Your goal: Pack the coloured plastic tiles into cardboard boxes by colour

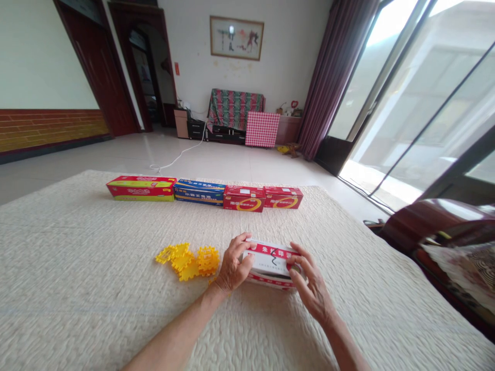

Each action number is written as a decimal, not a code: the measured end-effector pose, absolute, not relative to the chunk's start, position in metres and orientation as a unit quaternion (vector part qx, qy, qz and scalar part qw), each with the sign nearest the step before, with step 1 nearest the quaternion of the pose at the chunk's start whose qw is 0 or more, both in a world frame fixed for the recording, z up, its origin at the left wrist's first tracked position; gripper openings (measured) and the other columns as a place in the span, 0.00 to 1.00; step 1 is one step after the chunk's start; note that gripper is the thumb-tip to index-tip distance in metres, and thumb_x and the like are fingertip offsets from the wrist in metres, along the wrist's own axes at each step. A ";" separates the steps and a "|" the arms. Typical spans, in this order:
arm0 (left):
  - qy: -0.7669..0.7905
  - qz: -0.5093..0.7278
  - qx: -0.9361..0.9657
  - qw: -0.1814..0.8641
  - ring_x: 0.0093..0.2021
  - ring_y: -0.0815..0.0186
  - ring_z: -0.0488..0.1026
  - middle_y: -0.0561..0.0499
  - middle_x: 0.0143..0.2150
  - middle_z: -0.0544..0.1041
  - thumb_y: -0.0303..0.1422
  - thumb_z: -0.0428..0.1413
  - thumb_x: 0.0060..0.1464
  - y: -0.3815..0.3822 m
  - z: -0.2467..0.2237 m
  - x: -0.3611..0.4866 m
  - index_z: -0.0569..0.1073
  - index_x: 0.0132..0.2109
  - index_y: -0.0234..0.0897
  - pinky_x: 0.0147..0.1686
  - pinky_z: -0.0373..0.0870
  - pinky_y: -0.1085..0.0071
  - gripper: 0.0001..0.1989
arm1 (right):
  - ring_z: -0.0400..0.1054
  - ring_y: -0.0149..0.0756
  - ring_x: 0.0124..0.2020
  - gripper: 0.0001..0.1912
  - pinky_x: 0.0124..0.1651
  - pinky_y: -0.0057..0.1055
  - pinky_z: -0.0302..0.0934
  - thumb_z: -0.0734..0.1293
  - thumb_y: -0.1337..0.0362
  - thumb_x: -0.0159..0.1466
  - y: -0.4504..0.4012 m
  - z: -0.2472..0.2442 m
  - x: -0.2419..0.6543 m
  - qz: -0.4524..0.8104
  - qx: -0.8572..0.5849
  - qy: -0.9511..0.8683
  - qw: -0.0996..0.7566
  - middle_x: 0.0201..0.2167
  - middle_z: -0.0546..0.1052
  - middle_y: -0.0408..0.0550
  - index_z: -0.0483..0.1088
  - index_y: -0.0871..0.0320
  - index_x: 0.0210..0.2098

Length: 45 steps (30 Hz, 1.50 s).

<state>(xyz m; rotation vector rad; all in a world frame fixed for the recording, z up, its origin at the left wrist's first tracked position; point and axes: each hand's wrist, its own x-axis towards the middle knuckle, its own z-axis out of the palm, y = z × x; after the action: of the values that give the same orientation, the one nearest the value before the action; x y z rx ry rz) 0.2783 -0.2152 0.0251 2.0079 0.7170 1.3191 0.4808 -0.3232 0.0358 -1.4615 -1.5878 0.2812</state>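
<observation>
A red-and-white cardboard box (266, 264) with printed characters and a black squiggle on its lid rests on the quilted cover. Along its front edge a dark gap shows under the lid. My left hand (235, 264) holds the box's left end, thumb on top. Gripping the right end is my right hand (309, 281), its fingers bent over the lid's edge. Just left of my left hand lies a group of yellow interlocking plastic pieces (187, 264), some joined into a block shape.
Beyond my hands a row of boxes stands end to end: a red-and-green box (141, 188), a blue box (199, 192) and two red boxes (243, 199). They sit on the cream quilted cover (96, 268). A dark wooden chair (417, 226) is at the right.
</observation>
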 end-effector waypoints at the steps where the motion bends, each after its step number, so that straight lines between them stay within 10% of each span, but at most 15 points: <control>1: 0.271 0.500 0.761 0.312 0.57 0.58 0.66 0.43 0.55 0.70 0.26 0.50 0.50 -0.215 0.025 0.278 0.74 0.41 0.36 0.56 0.62 0.59 0.12 | 0.55 0.46 0.61 0.09 0.58 0.45 0.56 0.60 0.58 0.64 -0.324 0.036 0.480 0.116 -0.596 -0.650 0.457 0.62 0.58 0.53 0.67 0.54 0.42; 7: 0.286 0.489 0.757 0.327 0.57 0.58 0.66 0.44 0.55 0.71 0.26 0.50 0.50 -0.215 0.027 0.279 0.75 0.40 0.38 0.57 0.61 0.59 0.12 | 0.48 0.50 0.65 0.16 0.58 0.49 0.57 0.63 0.62 0.60 -0.331 0.046 0.484 0.112 -0.599 -0.707 0.358 0.67 0.47 0.55 0.61 0.53 0.48; 22: 0.319 0.451 0.733 0.397 0.59 0.56 0.64 0.45 0.59 0.68 0.23 0.47 0.50 -0.213 0.026 0.284 0.76 0.44 0.40 0.58 0.61 0.55 0.18 | 0.66 0.37 0.46 0.25 0.45 0.34 0.66 0.61 0.77 0.46 -0.315 0.079 0.484 0.125 -0.590 -0.751 0.270 0.54 0.63 0.52 0.61 0.53 0.42; 30: 0.340 0.482 0.747 0.307 0.55 0.56 0.69 0.43 0.53 0.73 0.34 0.49 0.56 -0.174 0.041 0.289 0.76 0.44 0.39 0.54 0.66 0.56 0.14 | 0.66 0.35 0.44 0.20 0.45 0.32 0.64 0.63 0.77 0.47 -0.301 0.100 0.504 0.164 -0.613 -0.720 0.283 0.49 0.66 0.48 0.62 0.53 0.39; 45: 0.324 0.512 0.774 0.186 0.48 0.61 0.75 0.46 0.48 0.77 0.28 0.48 0.55 -0.151 0.024 0.282 0.75 0.40 0.41 0.46 0.74 0.64 0.12 | 0.66 0.50 0.48 0.15 0.48 0.45 0.62 0.64 0.59 0.50 -0.303 0.060 0.724 -0.134 -0.841 -0.495 0.173 0.46 0.72 0.56 0.69 0.54 0.37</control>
<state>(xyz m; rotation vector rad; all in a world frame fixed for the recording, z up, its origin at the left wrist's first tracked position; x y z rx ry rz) 0.2824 -0.1507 0.0236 2.1783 0.9131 1.4409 0.7235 -0.3027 0.0599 -2.3848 -1.4052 -0.3805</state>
